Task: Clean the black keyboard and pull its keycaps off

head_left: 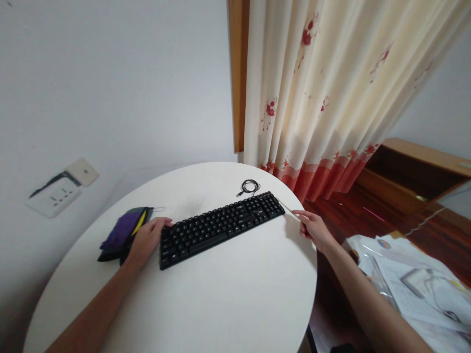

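A black keyboard [221, 225] lies slantwise across the white round table, its right end farther from me. My left hand [149, 239] is closed at the keyboard's left end, with fingertips on its upper left corner. Past the other end, my right hand [312, 227] pinches a thin white stick [290, 211]. The stick's far tip points at the keyboard's upper right corner; I cannot tell whether it touches. Behind the keyboard rests its coiled black cable [250, 186] with a USB plug.
Folded cloths, purple [123, 229], yellow and dark, lie beside my left wrist. The round table [221, 304] has its back edge near the wall. A wall socket [55, 197] is at left, a flowered curtain [294, 98] behind. Papers and plastic [408, 279] lie at lower right.
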The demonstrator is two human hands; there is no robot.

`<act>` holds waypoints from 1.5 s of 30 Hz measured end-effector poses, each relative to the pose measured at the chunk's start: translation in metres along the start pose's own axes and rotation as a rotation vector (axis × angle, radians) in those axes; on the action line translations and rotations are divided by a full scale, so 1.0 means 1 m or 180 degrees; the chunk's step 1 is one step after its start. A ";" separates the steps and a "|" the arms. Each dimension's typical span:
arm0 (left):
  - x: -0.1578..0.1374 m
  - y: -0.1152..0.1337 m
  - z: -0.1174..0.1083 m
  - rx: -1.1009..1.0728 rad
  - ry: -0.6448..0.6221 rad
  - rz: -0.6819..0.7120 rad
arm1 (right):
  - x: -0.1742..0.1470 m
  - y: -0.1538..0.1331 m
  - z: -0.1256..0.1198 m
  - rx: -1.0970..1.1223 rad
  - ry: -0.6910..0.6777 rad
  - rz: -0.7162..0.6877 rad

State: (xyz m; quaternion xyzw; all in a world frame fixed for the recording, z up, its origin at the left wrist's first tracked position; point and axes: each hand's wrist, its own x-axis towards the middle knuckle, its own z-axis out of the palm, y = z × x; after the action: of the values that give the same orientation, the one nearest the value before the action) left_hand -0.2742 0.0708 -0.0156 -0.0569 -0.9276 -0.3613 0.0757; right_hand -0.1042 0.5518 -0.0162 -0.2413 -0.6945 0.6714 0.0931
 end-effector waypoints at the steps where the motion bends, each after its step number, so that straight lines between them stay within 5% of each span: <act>1: 0.000 -0.001 0.000 -0.0015 -0.0001 0.0008 | -0.010 0.000 -0.008 -0.0045 -0.0044 0.0027; 6: 0.004 -0.007 0.002 -0.0002 -0.0093 0.0028 | -0.038 -0.008 -0.044 -0.0356 0.0358 -0.0231; 10: 0.005 -0.010 0.003 0.0024 -0.0087 0.0091 | -0.011 -0.021 -0.046 -0.1101 0.0852 -0.0785; 16: 0.003 -0.006 0.002 -0.0022 0.0013 0.0064 | 0.067 -0.045 -0.001 -0.2327 0.1059 -0.1258; 22: 0.003 -0.008 0.001 -0.0113 0.0007 0.0051 | 0.130 -0.061 0.051 -0.3527 0.0899 -0.1063; 34: -0.002 -0.004 -0.001 -0.0290 -0.0026 -0.0013 | 0.216 -0.056 0.088 -0.3678 0.0364 -0.1189; 45: -0.006 -0.003 0.002 -0.0500 0.0012 -0.0026 | 0.211 -0.018 0.072 -0.3428 0.0809 -0.0975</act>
State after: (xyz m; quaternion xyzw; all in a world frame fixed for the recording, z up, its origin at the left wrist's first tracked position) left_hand -0.2685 0.0697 -0.0196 -0.0582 -0.8965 -0.4334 0.0714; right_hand -0.3231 0.5850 -0.0456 -0.2301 -0.9489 0.1676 0.1360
